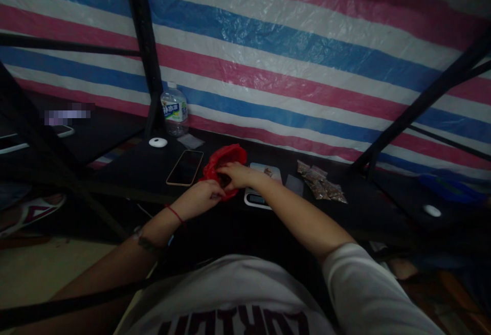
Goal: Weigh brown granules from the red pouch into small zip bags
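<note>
A red plastic bag (235, 153) stands with its mouth open on the black table, dark bits showing inside. My left hand (205, 194) is closed on the near left edge of the bag. Reaching into the bag's mouth is my right hand (235, 175), its fingertips down among the dark contents; what they hold, if anything, is hidden. Just right of the bag sits a small white digital scale (253, 200), partly covered by my right forearm, with a little brownish piece (268, 172) on its plate.
Several small clear bags of brown bits (322, 184) lie to the right, near a flat clear bag (294, 185). Left are a phone (185, 167), a white oval object (157, 142), empty clear bags (191, 141) and a plastic bottle (174, 110). Black metal posts (143, 43) flank the table.
</note>
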The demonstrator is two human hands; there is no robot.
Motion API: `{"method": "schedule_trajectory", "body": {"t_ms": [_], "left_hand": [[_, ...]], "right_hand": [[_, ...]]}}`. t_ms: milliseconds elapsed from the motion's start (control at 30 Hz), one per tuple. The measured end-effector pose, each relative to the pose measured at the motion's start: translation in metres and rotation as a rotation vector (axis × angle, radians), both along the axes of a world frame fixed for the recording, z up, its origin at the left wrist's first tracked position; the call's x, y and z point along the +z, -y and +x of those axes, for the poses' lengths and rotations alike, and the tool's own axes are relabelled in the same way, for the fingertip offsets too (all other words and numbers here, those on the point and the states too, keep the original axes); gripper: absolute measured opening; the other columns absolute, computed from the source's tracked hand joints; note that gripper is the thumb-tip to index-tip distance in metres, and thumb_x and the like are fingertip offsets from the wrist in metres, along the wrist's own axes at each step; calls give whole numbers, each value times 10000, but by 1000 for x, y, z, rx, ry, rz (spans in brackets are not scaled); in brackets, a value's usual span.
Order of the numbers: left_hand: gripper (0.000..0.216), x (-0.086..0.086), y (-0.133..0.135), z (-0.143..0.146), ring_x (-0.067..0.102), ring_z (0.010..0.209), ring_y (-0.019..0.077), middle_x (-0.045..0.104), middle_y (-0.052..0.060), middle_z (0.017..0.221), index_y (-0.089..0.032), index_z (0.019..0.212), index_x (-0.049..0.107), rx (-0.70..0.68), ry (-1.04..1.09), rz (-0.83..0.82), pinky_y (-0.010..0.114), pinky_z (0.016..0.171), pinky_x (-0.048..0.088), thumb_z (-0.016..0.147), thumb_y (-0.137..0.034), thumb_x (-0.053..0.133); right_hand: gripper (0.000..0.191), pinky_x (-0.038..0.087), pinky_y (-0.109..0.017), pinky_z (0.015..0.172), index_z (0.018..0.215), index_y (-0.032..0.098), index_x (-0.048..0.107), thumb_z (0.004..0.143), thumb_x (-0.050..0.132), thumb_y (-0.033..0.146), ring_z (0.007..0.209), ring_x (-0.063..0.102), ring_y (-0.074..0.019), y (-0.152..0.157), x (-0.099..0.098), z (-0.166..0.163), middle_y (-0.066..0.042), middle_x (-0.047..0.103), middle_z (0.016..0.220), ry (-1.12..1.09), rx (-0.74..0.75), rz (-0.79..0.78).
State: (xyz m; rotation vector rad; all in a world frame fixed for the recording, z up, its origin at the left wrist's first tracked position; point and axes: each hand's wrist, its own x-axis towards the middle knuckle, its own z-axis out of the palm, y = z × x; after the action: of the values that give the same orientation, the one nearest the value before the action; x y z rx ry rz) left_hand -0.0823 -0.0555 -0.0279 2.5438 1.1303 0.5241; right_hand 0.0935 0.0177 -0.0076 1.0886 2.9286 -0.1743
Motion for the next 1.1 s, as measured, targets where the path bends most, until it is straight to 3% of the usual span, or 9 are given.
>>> {"method": "schedule_trajectory", "body": {"t_ms": [133, 333, 433, 567, 733, 867, 1000, 1100], "left_hand": [[241, 2, 2, -1, 624, 884, 149, 696, 35, 926, -217, 879, 741, -15, 28, 13, 234, 840, 463, 789, -109, 546], [224, -1, 1, -3, 616, 900, 144, 691, 29, 927, -218, 893, 739, -27, 89, 28, 241, 849, 464, 820, -140, 542], [212, -5, -1, -1, 619, 884, 143, 688, 31, 929, -218, 895, 739, -8, 111, 36, 247, 846, 470, 817, -151, 553], [208, -8, -2, 2, 627, 884, 141, 687, 36, 941, -214, 895, 740, -10, 144, 42, 248, 848, 475, 809, -150, 562], [206, -8, -2, 2, 629, 891, 144, 692, 34, 945, -219, 883, 740, -12, 150, 30, 257, 854, 476, 800, -144, 567], [203, -7, -2, 2, 624, 884, 139, 690, 31, 920, -216, 891, 739, -19, 160, 31, 250, 848, 478, 808, -153, 564], [195, -6, -1, 2, 624, 874, 139, 690, 37, 924, -205, 900, 740, -5, 170, 23, 247, 832, 483, 821, -177, 564], [204, -4, 0, 2, 625, 891, 142, 695, 37, 934, -208, 898, 741, -11, 165, 18, 250, 849, 482, 824, -175, 553]], "right_hand": [[619, 461, -339, 870, 1255, 147, 585, 676, 776, 259, 1043, 603, -271, -5, 2, -7, -165, 583, 1242, 28, 40, -82], [288, 446, -274, 823, 1082, 136, 681, 802, 617, 115, 924, 623, -192, -14, 9, 2, -110, 669, 1063, 53, 26, -25], [330, 440, -282, 846, 1128, 135, 661, 799, 647, 156, 955, 612, -197, -16, 9, 7, -119, 661, 1100, -24, 26, -12], [465, 432, -274, 867, 1187, 121, 629, 746, 725, 236, 1008, 594, -205, -16, 1, 0, -135, 632, 1172, -91, 133, -94], [242, 435, -266, 785, 1019, 126, 704, 785, 657, 165, 891, 614, -191, -20, -5, -11, -112, 685, 1026, -35, 83, -32], [207, 442, -253, 747, 973, 140, 723, 797, 616, 121, 861, 630, -185, -23, 2, -2, -92, 704, 982, -2, 5, -8], [267, 457, -255, 783, 1038, 129, 705, 801, 584, 99, 899, 639, -189, -23, 11, 11, -102, 701, 1030, 11, -49, -14], [500, 456, -272, 869, 1212, 142, 619, 726, 713, 215, 1045, 605, -221, -18, 13, 13, -126, 626, 1214, -1, 42, -59]]}}
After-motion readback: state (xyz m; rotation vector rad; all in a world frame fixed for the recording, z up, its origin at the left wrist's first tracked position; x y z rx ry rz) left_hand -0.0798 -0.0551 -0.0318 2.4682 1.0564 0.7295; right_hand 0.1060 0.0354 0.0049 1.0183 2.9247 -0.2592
